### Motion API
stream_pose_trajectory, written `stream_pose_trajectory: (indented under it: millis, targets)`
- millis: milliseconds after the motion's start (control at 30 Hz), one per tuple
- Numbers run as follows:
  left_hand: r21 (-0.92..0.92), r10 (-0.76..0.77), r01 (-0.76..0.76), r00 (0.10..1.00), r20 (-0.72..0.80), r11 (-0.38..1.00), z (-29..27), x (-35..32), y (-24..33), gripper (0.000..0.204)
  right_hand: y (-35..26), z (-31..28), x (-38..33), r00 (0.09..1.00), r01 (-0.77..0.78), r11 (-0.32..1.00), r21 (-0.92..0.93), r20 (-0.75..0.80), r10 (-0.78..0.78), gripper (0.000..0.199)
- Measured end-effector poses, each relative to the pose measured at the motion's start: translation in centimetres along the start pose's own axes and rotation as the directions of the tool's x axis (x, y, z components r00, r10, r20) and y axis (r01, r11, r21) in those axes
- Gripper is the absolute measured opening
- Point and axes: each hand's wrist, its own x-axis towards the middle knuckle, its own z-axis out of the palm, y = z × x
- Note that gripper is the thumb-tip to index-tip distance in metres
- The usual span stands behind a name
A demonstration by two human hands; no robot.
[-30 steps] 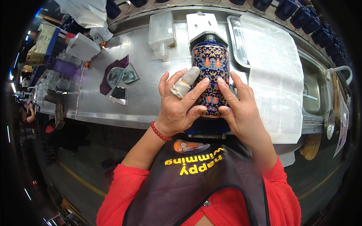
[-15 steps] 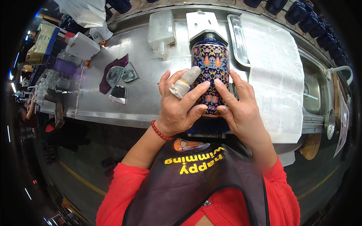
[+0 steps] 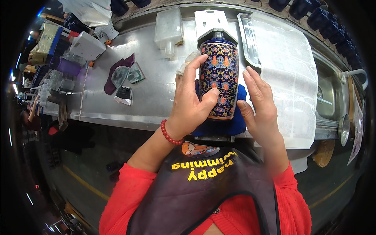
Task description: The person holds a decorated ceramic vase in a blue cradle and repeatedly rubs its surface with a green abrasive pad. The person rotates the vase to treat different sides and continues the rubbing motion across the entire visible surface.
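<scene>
A dark blue bottle [image 3: 219,76] with a colourful floral pattern and a clear threaded neck lies in front of me, neck pointing away, on a blue cloth [image 3: 219,128]. My left hand [image 3: 190,100] grips its left side, thumb on the patterned face and forefinger along the upper edge. One finger of that hand wears a grey fabric finger cover [image 3: 188,62]. Just off the bottle's right side, my right hand [image 3: 263,105] is open, fingers stretched and apart.
Behind the bottle's neck stands a white notched holder [image 3: 210,20]. A translucent plastic container [image 3: 168,29], a purple cloth [image 3: 113,76] and a small scraper [image 3: 123,95] lie to the left. At right are a glass tray [image 3: 250,43], white sheets [image 3: 288,86] and a sink [image 3: 331,94].
My right hand has come off the bottle and moved right. The left hand has shifted from the patterned face to the bottle's left side. More of the blue cloth shows.
</scene>
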Motion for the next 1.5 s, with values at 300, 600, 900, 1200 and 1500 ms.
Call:
stream_pose_trajectory:
  millis: [300, 600, 900, 1200, 1500]
  targets:
    - [0.046, -0.033, 0.032, 0.999, 0.022, 0.998, 0.4, 1.1, 0.7, 0.068, 0.8, -0.1, -0.3, 0.999, 0.01, 0.999, 0.05, -0.054, -0.007, 0.055]
    - [0.076, -0.022, 0.02, 0.999, 0.027, 0.997, 0.4, 1.5, 0.8, 0.07, 1.0, 0.0, -0.2, 0.998, 0.013, 0.994, 0.109, -0.066, -0.005, 0.053]
    - [0.001, -0.077, 0.077, 0.996, 0.037, 0.997, 0.3, 1.3, 0.7, 0.07, 1.0, -0.1, 0.0, 0.995, 0.04, 0.991, 0.125, -0.093, -0.028, 0.053]
    - [0.069, -0.019, 0.016, 0.999, 0.039, 0.997, 0.3, 1.5, 0.4, 0.071, 1.1, 0.1, -0.1, 0.995, 0.032, 0.99, 0.14, -0.093, -0.019, 0.05]
    - [-0.002, -0.079, 0.079, 0.996, 0.049, 0.997, 0.3, 1.6, 0.7, 0.073, 1.2, 0.1, -0.2, 0.994, 0.042, 0.992, 0.121, -0.107, -0.029, 0.048]
